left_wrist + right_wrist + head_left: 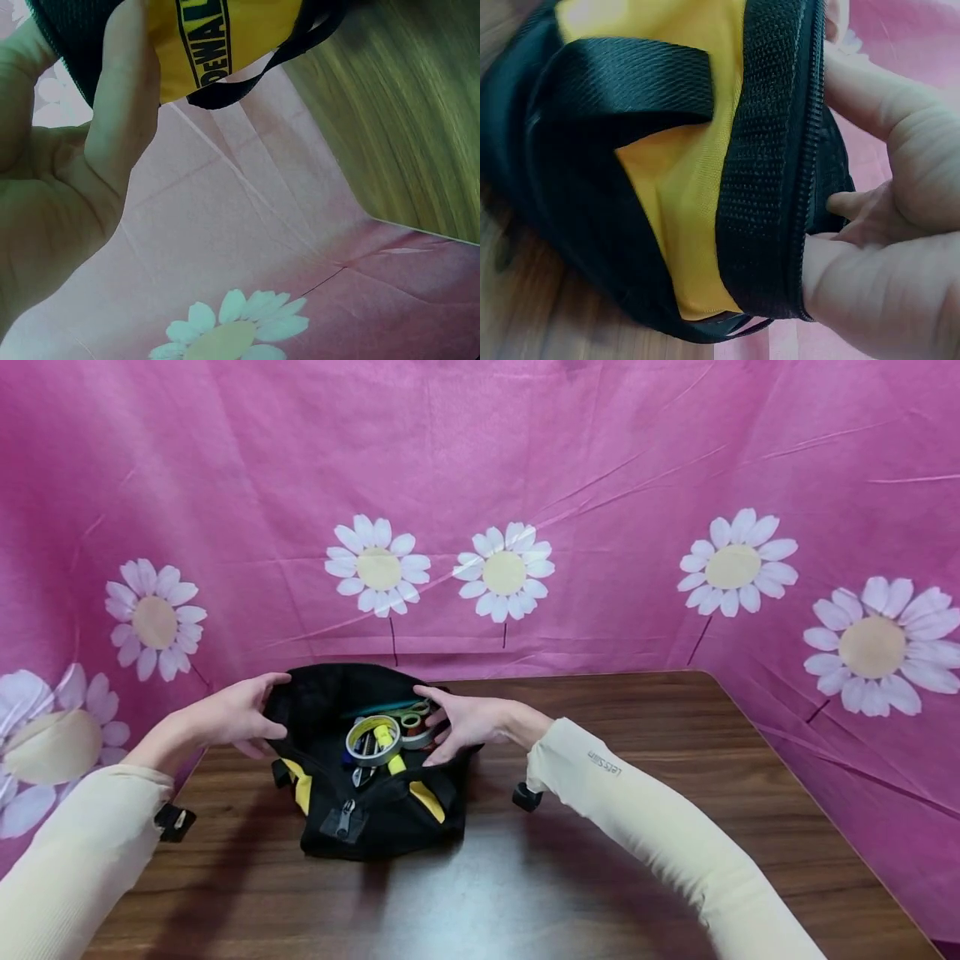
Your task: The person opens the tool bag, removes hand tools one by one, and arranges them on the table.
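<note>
A black and yellow fabric tool bag (pixel 390 822) sits on the table with its zipped mouth wide apart. My left hand (pixel 238 717) holds its left rim, a finger against the outer side by the DEWALT label (pixel 208 45). My right hand (pixel 476 722) reaches over the right rim, its fingers spread inside the mouth beside the zipper (pixel 810 161). Within the bag lie a yellow-lined roll of tape (pixel 351 745), a second grey tape roll (pixel 417 742), a yellow marker-like item (pixel 395 765) and green-handled scissors (pixel 410 720). The bag's lower contents are hidden.
The brown wooden table (pixel 637 860) extends to the right of the bag. Pink cloth (pixel 600 460) printed with white daisies hangs behind and on both sides. A black zipper pull (pixel 345 818) hangs at the bag's front, and a strap loop (pixel 637 79) stands out from its side.
</note>
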Action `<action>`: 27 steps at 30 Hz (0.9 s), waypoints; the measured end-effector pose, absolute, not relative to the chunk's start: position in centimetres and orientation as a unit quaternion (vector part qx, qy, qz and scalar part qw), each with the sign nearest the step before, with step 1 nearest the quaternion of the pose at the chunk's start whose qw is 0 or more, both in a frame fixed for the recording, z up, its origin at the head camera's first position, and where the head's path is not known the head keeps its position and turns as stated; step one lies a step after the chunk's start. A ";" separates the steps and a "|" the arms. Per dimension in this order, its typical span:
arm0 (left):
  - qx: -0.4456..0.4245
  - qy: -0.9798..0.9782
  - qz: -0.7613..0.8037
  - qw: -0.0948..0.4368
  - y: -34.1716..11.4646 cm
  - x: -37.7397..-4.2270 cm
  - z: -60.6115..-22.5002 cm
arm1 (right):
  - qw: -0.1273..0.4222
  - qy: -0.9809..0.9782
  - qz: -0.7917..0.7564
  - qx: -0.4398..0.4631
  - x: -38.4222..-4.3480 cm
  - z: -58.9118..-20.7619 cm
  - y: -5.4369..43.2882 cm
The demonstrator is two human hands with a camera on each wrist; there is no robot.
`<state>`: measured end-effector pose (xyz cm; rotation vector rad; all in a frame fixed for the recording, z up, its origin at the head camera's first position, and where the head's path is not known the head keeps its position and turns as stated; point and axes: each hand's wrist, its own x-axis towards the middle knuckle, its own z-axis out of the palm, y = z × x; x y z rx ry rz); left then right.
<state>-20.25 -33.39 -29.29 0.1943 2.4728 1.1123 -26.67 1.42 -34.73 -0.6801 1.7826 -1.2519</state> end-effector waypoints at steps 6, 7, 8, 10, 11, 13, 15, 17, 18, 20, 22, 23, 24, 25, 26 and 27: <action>0.072 0.902 0.382 0.190 -33.1 -20.6 -29.2 | 0.406 0.719 -0.470 -0.312 -26.4 -35.4 2.3; 0.073 0.903 0.379 0.187 -33.2 -20.7 -29.2 | 0.403 0.721 -0.467 -0.315 -26.4 -35.5 2.3; 0.075 0.905 0.376 0.186 -33.3 -20.7 -29.2 | 0.400 0.723 -0.464 -0.318 -26.3 -35.5 2.4; 0.076 0.906 0.373 0.186 -33.5 -20.8 -29.4 | 0.391 0.729 -0.460 -0.322 -26.1 -35.7 2.4; 0.078 0.907 0.370 0.186 -33.7 -20.7 -29.4 | 0.387 0.731 -0.461 -0.323 -26.1 -35.7 2.4; 0.084 0.908 0.367 0.185 -34.0 -20.6 -29.6 | 0.377 0.736 -0.458 -0.326 -26.0 -35.7 2.5; 0.089 0.913 0.355 0.181 -34.3 -20.4 -29.8 | 0.368 0.740 -0.457 -0.328 -25.9 -35.8 2.6; 0.095 0.920 0.339 0.172 -34.3 -20.2 -29.9 | 0.361 0.743 -0.457 -0.329 -25.9 -35.8 2.8; 0.096 0.923 0.333 0.168 -34.3 -20.2 -30.0 | 0.359 0.744 -0.456 -0.330 -26.0 -35.9 2.9; 0.097 0.929 0.320 0.157 -34.2 -20.2 -30.1 | 0.358 0.743 -0.457 -0.332 -26.0 -35.9 3.0; 0.098 0.931 0.318 0.150 -34.2 -20.1 -30.1 | 0.359 0.742 -0.456 -0.336 -25.9 -36.0 3.1; 0.099 0.931 0.320 0.148 -34.2 -20.1 -30.2 | 0.361 0.741 -0.455 -0.337 -25.9 -36.1 3.2; 0.103 0.930 0.322 0.145 -34.3 -20.0 -30.3 | 0.361 0.740 -0.455 -0.339 -25.8 -36.2 3.2; 0.105 0.929 0.325 0.142 -34.4 -20.0 -30.4 | 0.360 0.739 -0.455 -0.342 -25.8 -36.2 3.2; 0.108 0.929 0.326 0.139 -34.6 -19.9 -30.5 | 0.358 0.739 -0.456 -0.344 -25.7 -36.2 3.2; 0.110 0.928 0.329 0.136 -34.7 -19.9 -30.6 | 0.356 0.738 -0.457 -0.345 -25.6 -36.2 3.2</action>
